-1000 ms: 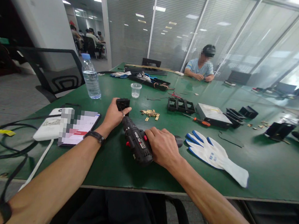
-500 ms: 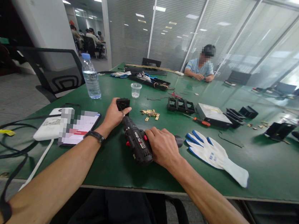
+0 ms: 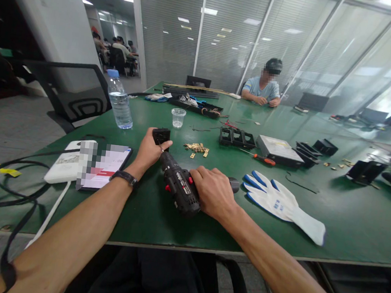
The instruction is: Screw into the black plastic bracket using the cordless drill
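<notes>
Our left hand (image 3: pixel 148 150) is clamped on a small black part (image 3: pixel 161 136). The power drill (image 3: pixel 181 185) points at it, tip at the part's six o'clock; we cannot tell whether they touch. Our right hand (image 3: pixel 213 191) wraps firmly around the power drill. From there, brass-coloured pieces (image 3: pixel 197 148) lie at one o'clock, a white glove (image 3: pixel 277 200) at three.

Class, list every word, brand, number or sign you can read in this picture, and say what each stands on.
"00": faint digits on the phone screen; much of the rest is pixelated.
Drill: pale and red lettering on its body, too small and blurred to read.
White glove: blue print, too blurred to read.
No other text is legible.
</notes>
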Available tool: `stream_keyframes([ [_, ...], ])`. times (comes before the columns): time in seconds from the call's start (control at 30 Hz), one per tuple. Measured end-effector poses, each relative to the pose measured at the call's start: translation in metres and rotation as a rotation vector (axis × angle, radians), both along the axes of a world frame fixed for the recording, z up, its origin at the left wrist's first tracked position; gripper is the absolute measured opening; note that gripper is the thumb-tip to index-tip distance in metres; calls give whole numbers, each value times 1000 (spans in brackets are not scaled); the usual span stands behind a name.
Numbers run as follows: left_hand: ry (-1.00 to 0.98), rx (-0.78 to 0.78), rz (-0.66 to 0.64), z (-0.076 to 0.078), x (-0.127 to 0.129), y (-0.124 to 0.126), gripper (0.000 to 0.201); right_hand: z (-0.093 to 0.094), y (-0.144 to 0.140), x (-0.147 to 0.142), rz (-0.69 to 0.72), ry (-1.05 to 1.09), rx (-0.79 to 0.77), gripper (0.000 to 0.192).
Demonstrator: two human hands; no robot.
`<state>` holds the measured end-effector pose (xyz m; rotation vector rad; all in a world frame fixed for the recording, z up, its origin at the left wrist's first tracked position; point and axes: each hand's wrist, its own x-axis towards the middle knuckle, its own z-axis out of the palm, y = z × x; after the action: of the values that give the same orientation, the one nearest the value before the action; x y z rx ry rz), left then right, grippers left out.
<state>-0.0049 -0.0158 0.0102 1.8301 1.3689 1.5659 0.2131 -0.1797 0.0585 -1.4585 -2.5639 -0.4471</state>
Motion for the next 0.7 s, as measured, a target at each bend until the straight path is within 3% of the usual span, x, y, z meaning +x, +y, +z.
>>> stream_keyframes([
  [0.7, -14, -11, 14, 4, 2, -4, 52, 1, -1, 0, -5, 1, -2, 23],
])
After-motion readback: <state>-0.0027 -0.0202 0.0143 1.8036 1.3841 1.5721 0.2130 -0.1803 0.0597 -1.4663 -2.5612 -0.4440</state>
